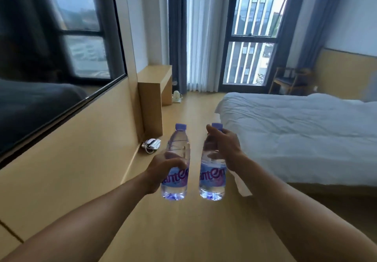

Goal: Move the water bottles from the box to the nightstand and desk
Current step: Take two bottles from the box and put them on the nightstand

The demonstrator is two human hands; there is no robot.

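The left hand (163,169) grips the left bottle (177,143), clear plastic with a purple cap, at its label. The right hand (227,149) holds the right bottle (212,180) near its neck. Both bottles hang upright over the smooth wooden floor (183,231), which runs open between the boxy desk (156,78) and the rumpled white bed (295,131).

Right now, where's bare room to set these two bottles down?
Desk top beside the curtain: bare where visible. Floor strip between desk and bed: open to pass. Crowded: phone at the left wall's foot, kettle by the desk.
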